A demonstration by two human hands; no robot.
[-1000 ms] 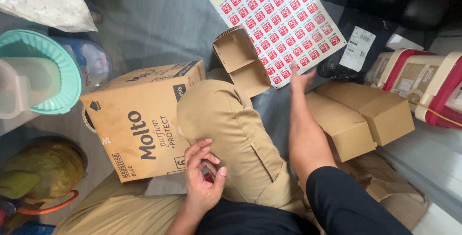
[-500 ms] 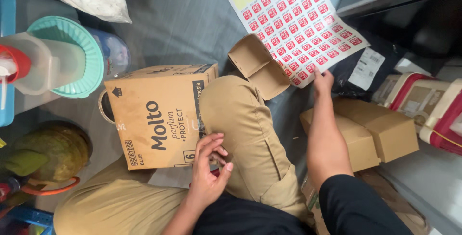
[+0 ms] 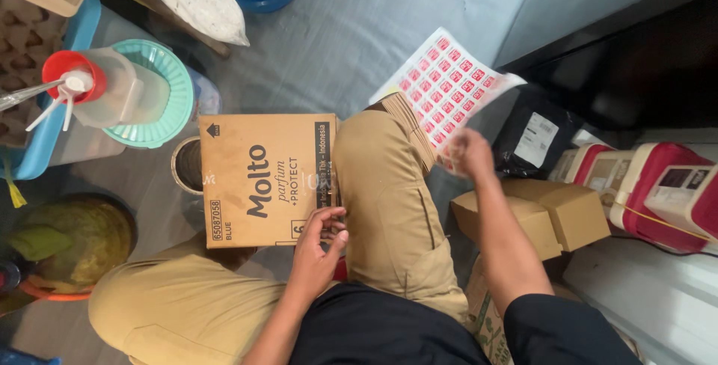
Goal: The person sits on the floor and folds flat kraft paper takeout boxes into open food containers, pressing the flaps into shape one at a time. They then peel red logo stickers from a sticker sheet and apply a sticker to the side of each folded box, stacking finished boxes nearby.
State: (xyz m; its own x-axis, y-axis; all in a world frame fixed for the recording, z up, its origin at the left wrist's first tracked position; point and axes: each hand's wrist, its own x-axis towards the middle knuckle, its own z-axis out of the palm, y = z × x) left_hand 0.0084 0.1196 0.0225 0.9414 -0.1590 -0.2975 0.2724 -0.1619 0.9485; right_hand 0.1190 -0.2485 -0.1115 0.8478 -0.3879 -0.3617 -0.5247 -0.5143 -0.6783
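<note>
The person sits on the floor in tan trousers, one knee raised, looking down over their own lap. The left hand rests at the lower right corner of a brown cardboard box that lies printed side up beside the raised knee; its fingers are curled together and pinched on the box's edge, though exactly what sits under the fingertips is hard to make out. The right hand is blurred, reaching out past the knee, and it grips the lower edge of a white sheet of small red stickers, which hangs tilted above the grey floor; the fingers look closed on the sheet, but the blur hides their exact shape. Just right of the right forearm lie two small plain cardboard boxes, touching each other, with a black mailer bag behind them and red-and-white cases further right. To the left of the printed box stand a teal plastic basket and a bottle with a red cap.
</note>
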